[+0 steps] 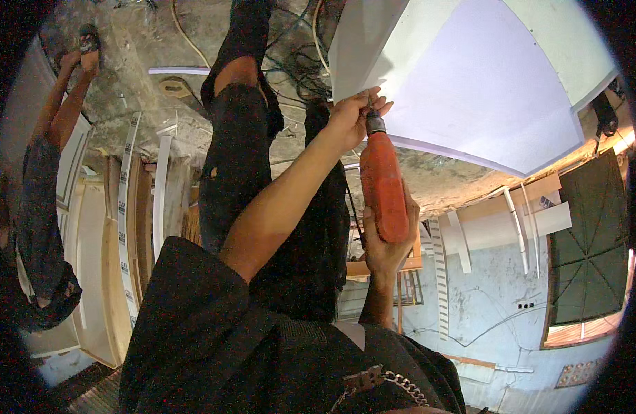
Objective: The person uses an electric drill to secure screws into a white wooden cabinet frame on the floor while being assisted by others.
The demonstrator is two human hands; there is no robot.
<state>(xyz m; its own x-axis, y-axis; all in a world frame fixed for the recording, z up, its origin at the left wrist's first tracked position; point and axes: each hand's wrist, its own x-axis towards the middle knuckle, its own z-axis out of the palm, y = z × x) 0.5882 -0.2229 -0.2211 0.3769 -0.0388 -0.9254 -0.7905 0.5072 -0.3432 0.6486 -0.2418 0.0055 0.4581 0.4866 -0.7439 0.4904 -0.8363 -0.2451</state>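
Observation:
My right hand [390,252] is wrapped round the handle end of an orange-red power drill [384,186]. The drill points away from me, its dark chuck [375,123] close to the lower left edge of a large white and pale lavender panel [470,83]. At the drill's tip, my left hand [352,117] has its fingers closed in around the bit. Whatever small piece they pinch there is too small to make out. The fingertips are beside the panel's edge; whether they touch it I cannot tell.
Loose dark cables [297,76] lie on the rough floor beyond my legs, with a lavender strip [180,70] nearby. Long boards [128,221] stand at the left, near another person's legs [63,110]. A pale blue wall [483,297] and a dark green panel [588,241] are at the right.

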